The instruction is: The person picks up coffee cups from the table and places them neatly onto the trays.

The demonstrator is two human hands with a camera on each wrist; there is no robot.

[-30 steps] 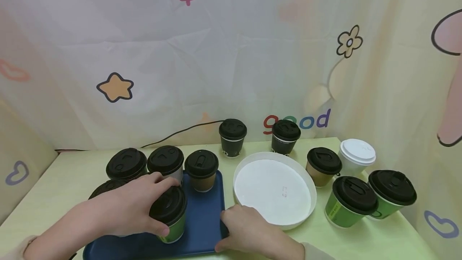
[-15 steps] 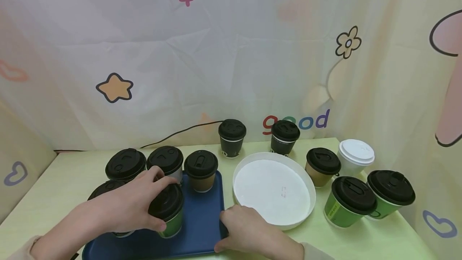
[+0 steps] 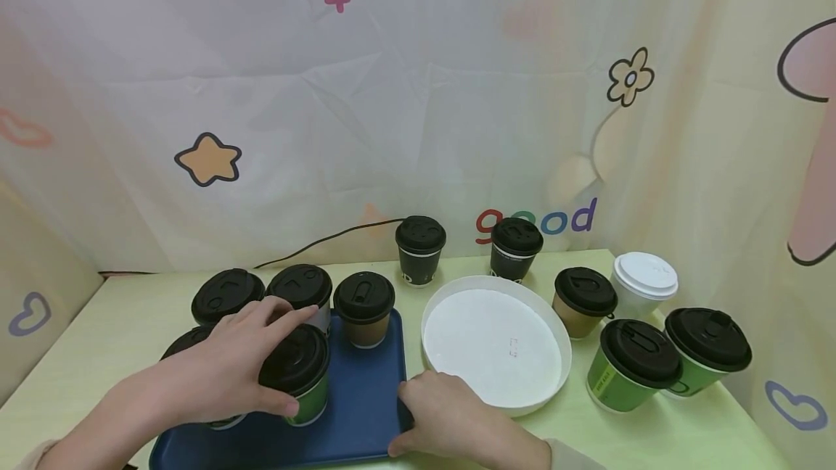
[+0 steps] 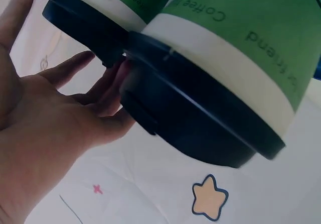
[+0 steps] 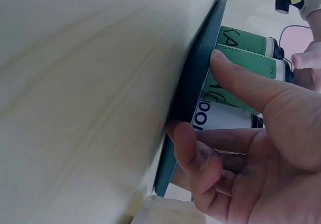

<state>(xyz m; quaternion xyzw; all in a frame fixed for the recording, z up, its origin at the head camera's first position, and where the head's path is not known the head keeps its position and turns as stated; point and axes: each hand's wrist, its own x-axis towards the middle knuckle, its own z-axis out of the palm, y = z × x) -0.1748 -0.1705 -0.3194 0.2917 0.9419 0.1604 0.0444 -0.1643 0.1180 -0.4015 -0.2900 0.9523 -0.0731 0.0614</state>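
Note:
My left hand [image 3: 228, 368] is around a green paper coffee cup [image 3: 312, 401] with a black lid, thumb in front and straight index finger just beyond the lid. In the left wrist view its fingers are spread loosely behind that cup [image 4: 133, 0], and a second green cup [image 4: 241, 33] stands close by. The cup is upright on a blue tray [image 3: 366, 401]. My right hand [image 3: 457, 415] grips the tray's right edge; in the right wrist view the thumb lies over the rim and the fingers curl under it. My left forearm partly hides another black-lidded cup [image 3: 189, 339].
Behind the left hand are more lidded cups, including a brown one [image 3: 364, 310]. A round white dish [image 3: 499, 339] lies right of the tray. Two dark cups stand at the back. Brown, white-lidded [image 3: 646, 278] and green cups [image 3: 630, 376] stand on the right.
The green cup has shifted slightly left and away on the tray. My left fingers have spread and lifted off its lid. The right hand stays on the tray edge.

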